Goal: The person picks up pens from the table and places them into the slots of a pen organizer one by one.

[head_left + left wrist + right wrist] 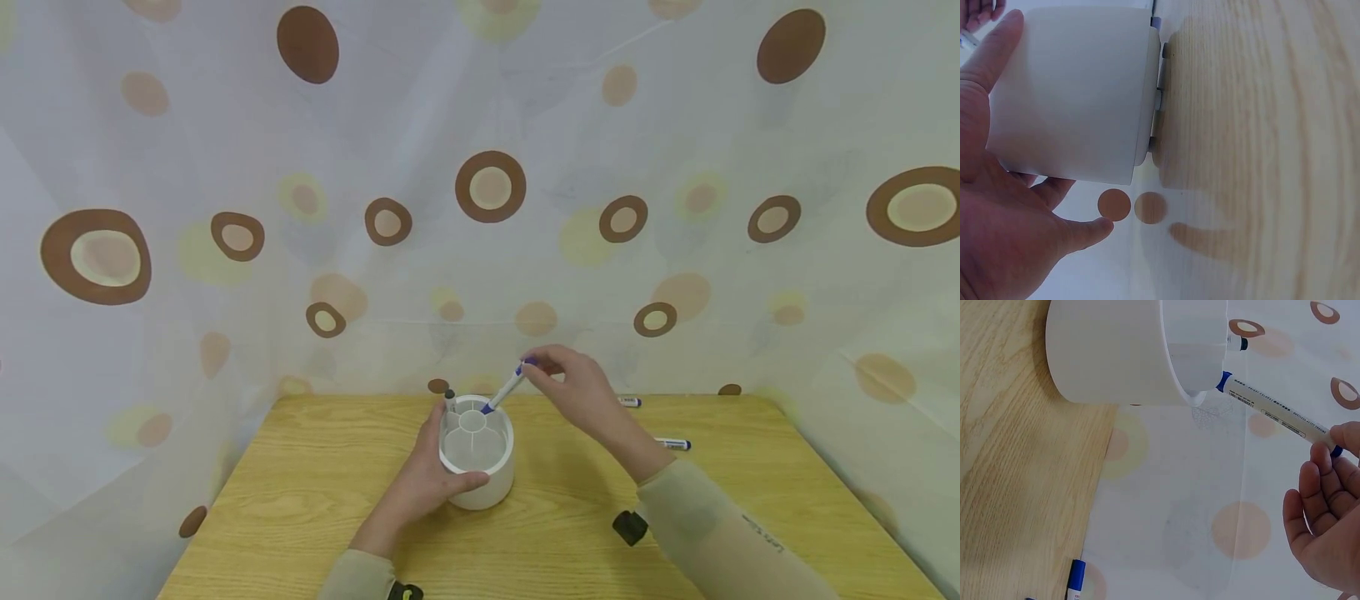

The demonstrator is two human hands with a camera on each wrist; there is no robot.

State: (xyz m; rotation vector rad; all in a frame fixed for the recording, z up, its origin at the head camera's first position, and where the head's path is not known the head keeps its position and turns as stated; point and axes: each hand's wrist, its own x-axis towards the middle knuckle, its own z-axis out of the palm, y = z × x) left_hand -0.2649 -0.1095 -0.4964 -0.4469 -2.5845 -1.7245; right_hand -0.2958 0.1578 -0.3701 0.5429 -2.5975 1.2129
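White sheeting (405, 108) with brown, peach and yellow spots is hanging behind a wooden table (322, 467). Near the table's middle, a round white holder (482, 497), divided into compartments about a central ring, is being gripped by the left hand (431, 468), its thumb being laid along the near side and its fingers being curved round the left side. A white marker with blue ends (504, 392) is being pinched at its upper end between the fingers and thumb of the right hand (579, 390). It is being held aslant, its lower end at the holder's open top; whether it is entering a compartment cannot be told. A dark-capped marker (450, 402) is standing in a left compartment. Two blue-capped markers (673, 444) are lying at the right, partly hidden by the right arm.
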